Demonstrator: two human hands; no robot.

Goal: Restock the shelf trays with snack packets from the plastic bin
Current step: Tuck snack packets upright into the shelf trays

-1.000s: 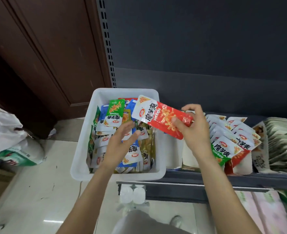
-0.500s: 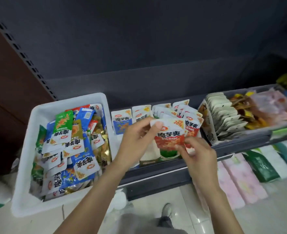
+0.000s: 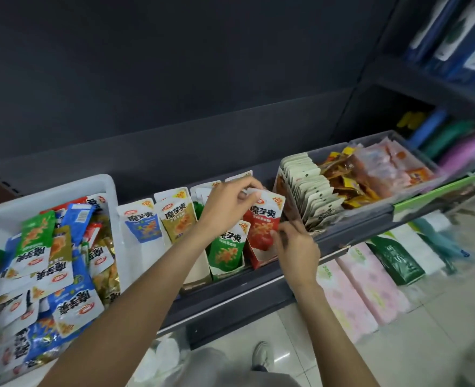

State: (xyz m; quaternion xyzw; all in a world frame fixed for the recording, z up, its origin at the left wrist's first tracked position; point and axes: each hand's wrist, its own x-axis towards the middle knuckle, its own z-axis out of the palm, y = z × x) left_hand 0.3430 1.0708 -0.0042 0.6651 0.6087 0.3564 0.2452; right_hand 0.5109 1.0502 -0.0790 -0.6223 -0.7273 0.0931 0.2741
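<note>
- Left hand [image 3: 226, 203] over the red tray [image 3: 261, 256], fingers curled shut, pinching the top edge of the red packet [image 3: 265, 222].
- Right hand [image 3: 296, 243] at the red tray's right front corner, fingers bent in, tips touching the red packet's lower right edge; firm grip or mere touch not clear.
- Red packet upright, white top and red lower half, seated at the front of the red tray.
- Green packet [image 3: 229, 248] upright in its own tray just left of the red tray, partly behind the left forearm.
- Gold packet [image 3: 179, 219] next leftward of the red tray, then blue packet [image 3: 142, 222], both upright, face forward.
- Bin [image 3: 46, 185], white plastic, well left of the red tray on the same shelf level, heaped with mixed packets in blue, green, gold and red, lying at all angles.
- Grey tub [image 3: 376, 208] just right of the red tray; row of pale packets on edge at its left end, orange and pink packs behind.
- Shelf edge [image 3: 230, 297] dark, running below the red tray.
- Pink packs [image 3: 367, 283] and a green pack [image 3: 395, 258] lower, below and right of the red tray.
- Shoe [image 3: 262, 354] on tiled floor, straight below the red tray.
</note>
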